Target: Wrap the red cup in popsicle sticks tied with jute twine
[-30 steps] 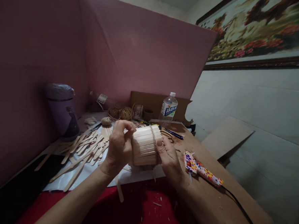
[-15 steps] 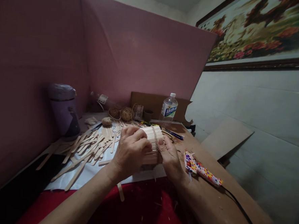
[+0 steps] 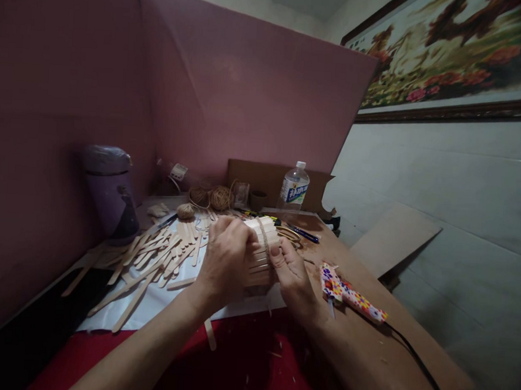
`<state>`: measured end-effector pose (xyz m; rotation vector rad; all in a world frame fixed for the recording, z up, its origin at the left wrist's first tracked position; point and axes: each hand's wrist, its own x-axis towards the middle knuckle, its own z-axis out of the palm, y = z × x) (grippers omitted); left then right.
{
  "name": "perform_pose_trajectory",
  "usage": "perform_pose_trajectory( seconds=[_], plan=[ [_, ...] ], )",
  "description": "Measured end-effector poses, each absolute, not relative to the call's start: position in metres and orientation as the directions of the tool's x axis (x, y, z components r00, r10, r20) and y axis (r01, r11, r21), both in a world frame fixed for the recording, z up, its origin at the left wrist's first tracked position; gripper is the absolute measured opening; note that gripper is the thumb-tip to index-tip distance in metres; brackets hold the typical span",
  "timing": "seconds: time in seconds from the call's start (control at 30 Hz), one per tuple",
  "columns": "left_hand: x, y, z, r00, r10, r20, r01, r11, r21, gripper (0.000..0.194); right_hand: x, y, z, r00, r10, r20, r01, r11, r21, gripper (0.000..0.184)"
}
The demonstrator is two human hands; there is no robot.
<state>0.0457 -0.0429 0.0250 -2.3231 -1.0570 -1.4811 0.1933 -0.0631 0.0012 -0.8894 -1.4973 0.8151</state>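
Observation:
Between my hands is a rounded holder made of pale wooden craft sticks [image 3: 258, 266] laid side by side, with a band of twine [image 3: 264, 237] around it near its right end. My left hand [image 3: 228, 258] grips its left side with curled fingers, some of them hidden behind the knuckles. At the right end, my right hand [image 3: 291, 273] has its thumb against the sticks beside the twine, the other fingers mostly behind. Loose craft sticks [image 3: 159, 256] lie in a heap on a white sheet to the left of my hands.
A flower-patterned glue gun [image 3: 351, 295] with a black cord lies on the brown board at right. Behind stand a plastic bottle [image 3: 294, 188], twine balls [image 3: 220, 198] and a small dark cup [image 3: 258, 201]. A purple flask [image 3: 113, 195] stands at left; a blue pen [image 3: 304, 234] lies behind my right hand.
The stick holder has tilted and shifted slightly left, its twine band moving with it. My right hand has followed a little leftward; my left hand's fingers have curled closer to the sticks.

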Motion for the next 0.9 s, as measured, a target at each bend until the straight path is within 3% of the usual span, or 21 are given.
perform_pose_trajectory(
  seconds=[0.13, 0.27, 0.43, 0.57, 0.67, 0.8, 0.9],
  plan=[
    [0.037, -0.036, 0.026, -0.035, 0.552, 0.833, 0.557, -0.681, 0.474, 0.016, 0.194, -0.062, 0.000, -0.055, 0.884, 0.465, 0.083, 0.468, -0.880, 0.036],
    [0.022, -0.025, 0.027, -0.203, 0.709, 0.676, 0.439, -0.551, 0.710, 0.018, 0.197, -0.059, -0.005, -0.025, 0.895, 0.445, 0.079, 0.445, -0.892, 0.035],
    [0.006, -0.014, 0.029, -0.249, 0.782, 0.572, 0.382, -0.463, 0.800, 0.036, 0.200, -0.057, -0.006, -0.029, 0.905, 0.424, -0.010, 0.424, -0.906, 0.035],
    [0.003, -0.008, 0.030, -0.219, 0.841, 0.495, 0.248, -0.443, 0.862, 0.017, 0.201, -0.057, -0.005, -0.043, 0.908, 0.417, -0.101, 0.411, -0.906, 0.032],
    [0.007, -0.009, 0.030, -0.127, 0.934, 0.335, 0.089, -0.326, 0.941, 0.034, 0.203, -0.056, -0.006, -0.042, 0.899, 0.437, -0.098, 0.431, -0.897, 0.030],
    [0.012, -0.014, 0.026, 0.074, 0.989, 0.128, -0.020, -0.127, 0.992, 0.042, 0.206, -0.054, -0.009, -0.044, 0.866, 0.498, -0.019, 0.498, -0.867, 0.030],
    [0.011, -0.013, 0.021, 0.190, 0.977, 0.100, -0.166, -0.069, 0.984, 0.042, 0.209, -0.053, -0.009, -0.063, 0.833, 0.549, 0.054, 0.552, -0.832, 0.029]
  ],
)
